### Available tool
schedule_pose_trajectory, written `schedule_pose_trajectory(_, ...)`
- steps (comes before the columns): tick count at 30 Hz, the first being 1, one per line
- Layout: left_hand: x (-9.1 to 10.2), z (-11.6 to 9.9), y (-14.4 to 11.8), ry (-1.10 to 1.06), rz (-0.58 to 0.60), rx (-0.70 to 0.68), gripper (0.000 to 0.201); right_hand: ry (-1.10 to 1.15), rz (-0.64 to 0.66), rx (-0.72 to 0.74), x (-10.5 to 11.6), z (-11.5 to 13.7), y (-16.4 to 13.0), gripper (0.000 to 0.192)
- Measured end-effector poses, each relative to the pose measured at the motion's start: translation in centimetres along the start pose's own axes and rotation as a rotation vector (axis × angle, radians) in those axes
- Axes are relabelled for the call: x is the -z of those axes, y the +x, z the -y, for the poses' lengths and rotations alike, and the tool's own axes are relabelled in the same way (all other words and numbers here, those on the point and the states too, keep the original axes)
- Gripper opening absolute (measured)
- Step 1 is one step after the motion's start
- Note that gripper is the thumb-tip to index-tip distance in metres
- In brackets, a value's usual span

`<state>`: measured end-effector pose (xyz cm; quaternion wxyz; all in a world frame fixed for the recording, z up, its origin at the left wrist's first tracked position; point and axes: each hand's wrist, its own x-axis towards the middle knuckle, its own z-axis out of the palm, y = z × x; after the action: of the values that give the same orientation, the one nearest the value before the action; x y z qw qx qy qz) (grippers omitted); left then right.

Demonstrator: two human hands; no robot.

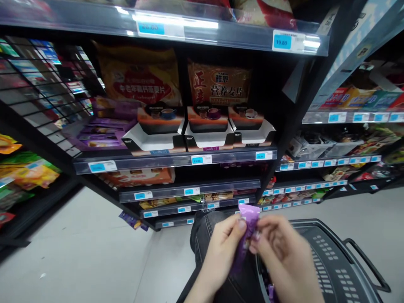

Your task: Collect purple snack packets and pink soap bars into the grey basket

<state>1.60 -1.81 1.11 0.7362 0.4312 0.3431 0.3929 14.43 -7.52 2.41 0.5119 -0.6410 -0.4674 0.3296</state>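
Note:
A slim purple snack packet (249, 214) is held upright between my two hands, above my dark-trousered leg. My left hand (225, 240) grips it from the left, thumb pressed on its front. The fingers of my right hand (284, 248) are curled and pinch the packet's right side. Below and to the right of my right hand stands a dark grey plastic shopping basket (328, 256), partly covered by that hand. Inside it a bit of purple wrapping (271, 292) shows.
A shelf ahead bears open display boxes (208, 130), purple packets (104, 130) and large cereal bags (139, 80). Price rails (176, 163) line the shelf edges. A purple packet (134, 221) juts out low at the left. More stocked shelves (341, 147) run along the right.

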Motion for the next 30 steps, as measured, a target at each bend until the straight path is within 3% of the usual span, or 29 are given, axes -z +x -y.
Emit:
schedule_pose_trajectory(4,-0.9,0.1,0.0,0.108,0.055,0.033,0.045,0.025,0.047,0.001,1.1,-0.5,1.7,0.021)
schedule_pose_trajectory(8,-1.4,0.1,0.1,0.242,0.001,-0.006,0.042,-0.077,0.158,0.076,1.9,-0.3,1.6,0.02)
schedule_pose_trajectory(11,-1.5,-0.1,0.0,0.293,-0.032,-0.033,0.044,-0.144,0.1,0.137,1.7,-0.4,1.2,0.017)
schedule_pose_trajectory(16,-1.3,-0.2,0.0,0.138,0.103,0.062,0.019,-0.214,-0.085,0.233,1.5,-0.8,1.1,0.016)
schedule_pose_trajectory(19,-1.5,0.3,0.1,0.083,0.115,0.092,0.024,-0.262,-0.134,0.243,1.6,-1.1,1.4,0.016)
schedule_pose_trajectory(21,-1.6,1.0,0.0,0.165,0.036,0.009,0.027,-0.278,-0.133,0.256,1.6,-1.1,1.6,0.016)
schedule_pose_trajectory(26,-1.7,2.5,-0.6,0.562,-0.201,-0.529,0.033,-0.341,-0.041,0.283,1.4,-0.5,1.3,0.021)
schedule_pose_trajectory(30,-1.3,2.2,-1.0,0.66,-0.31,-0.821,0.05,-0.356,-0.027,0.318,1.0,0.1,0.8,0.018)
